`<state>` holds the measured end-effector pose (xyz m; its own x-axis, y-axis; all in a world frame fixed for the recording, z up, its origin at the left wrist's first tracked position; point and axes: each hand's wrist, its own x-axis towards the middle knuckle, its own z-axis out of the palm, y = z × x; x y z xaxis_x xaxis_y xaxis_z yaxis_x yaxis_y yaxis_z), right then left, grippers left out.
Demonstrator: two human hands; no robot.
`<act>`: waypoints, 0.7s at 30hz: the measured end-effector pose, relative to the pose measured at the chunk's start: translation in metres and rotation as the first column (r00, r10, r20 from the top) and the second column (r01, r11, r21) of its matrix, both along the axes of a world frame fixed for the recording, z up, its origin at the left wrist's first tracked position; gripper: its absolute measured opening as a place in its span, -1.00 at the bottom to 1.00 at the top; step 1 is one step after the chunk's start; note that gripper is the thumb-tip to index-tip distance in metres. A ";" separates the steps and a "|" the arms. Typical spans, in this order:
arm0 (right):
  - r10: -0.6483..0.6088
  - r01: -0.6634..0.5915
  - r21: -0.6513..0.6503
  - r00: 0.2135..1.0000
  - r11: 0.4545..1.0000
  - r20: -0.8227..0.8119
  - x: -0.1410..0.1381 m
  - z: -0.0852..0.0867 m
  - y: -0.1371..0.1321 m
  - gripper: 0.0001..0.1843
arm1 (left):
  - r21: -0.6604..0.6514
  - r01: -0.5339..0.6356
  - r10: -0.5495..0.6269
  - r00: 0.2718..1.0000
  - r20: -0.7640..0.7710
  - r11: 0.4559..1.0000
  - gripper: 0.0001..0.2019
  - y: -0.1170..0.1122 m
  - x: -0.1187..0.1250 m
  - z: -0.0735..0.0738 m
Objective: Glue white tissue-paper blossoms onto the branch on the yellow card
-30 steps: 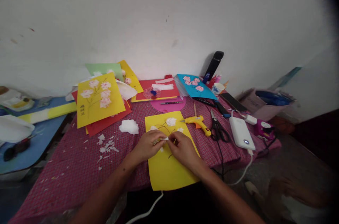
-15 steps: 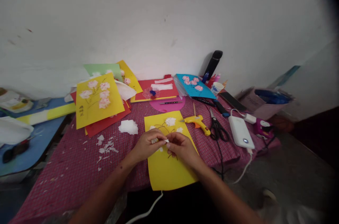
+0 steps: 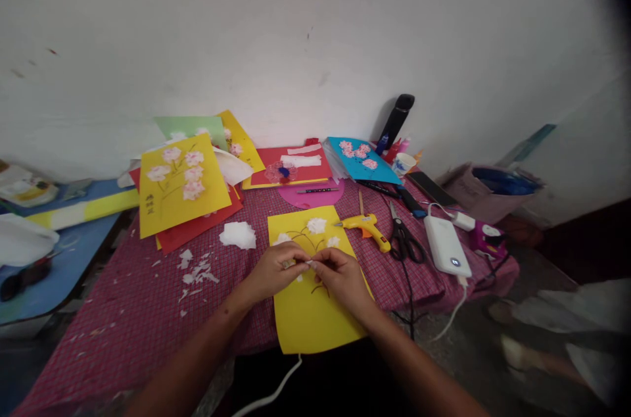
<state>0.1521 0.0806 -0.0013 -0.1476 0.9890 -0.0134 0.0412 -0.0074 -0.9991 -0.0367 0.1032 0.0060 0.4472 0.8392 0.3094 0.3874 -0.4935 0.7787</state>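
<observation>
Between the fingertips of my left hand (image 3: 279,270) and my right hand (image 3: 344,277) is a small piece of white paper (image 3: 310,263), mostly hidden. Both hands are closed in a pinch on it. They hover over a yellow sheet (image 3: 320,325) with drawn brown branches and white paper blossoms (image 3: 316,225) on it. A yellow glue gun (image 3: 369,231) lies across the sheet's right edge, its tip toward the blossoms. Left of the sheet rest a stack of white paper pieces (image 3: 238,235) and torn white scraps (image 3: 200,272).
Black scissors (image 3: 407,243) and a white power bank (image 3: 447,246) with cables lie at the right. Finished flower pictures (image 3: 182,187) are piled at the back left, a blue one (image 3: 365,160) at the back. A person's legs (image 3: 552,338) show at the lower right.
My fingertips have drawn slightly closer together over the white paper, so less of it shows. Another person's legs have come into view at the lower right.
</observation>
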 end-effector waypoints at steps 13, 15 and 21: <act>-0.191 0.154 0.114 0.841 0.981 0.507 0.072 -0.012 0.029 -0.82 | 0.260 0.187 -0.056 0.897 -0.439 0.947 -0.82 0.002 -0.002 -0.011; -0.188 0.137 0.135 0.824 0.981 0.534 0.070 -0.014 0.032 -0.82 | 0.250 0.196 -0.066 0.891 -0.449 0.948 -0.82 0.002 -0.002 -0.010; -0.179 0.097 0.167 0.778 0.981 0.603 0.069 -0.019 0.038 -0.83 | 0.235 0.208 -0.081 0.886 -0.456 0.950 -0.83 0.003 -0.002 -0.010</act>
<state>0.2209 0.1191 -0.0200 -0.0108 0.9978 0.0660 0.6520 0.0571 -0.7561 -0.0385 0.1062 -0.0037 0.6987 0.6671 0.2585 0.5635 -0.7357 0.3757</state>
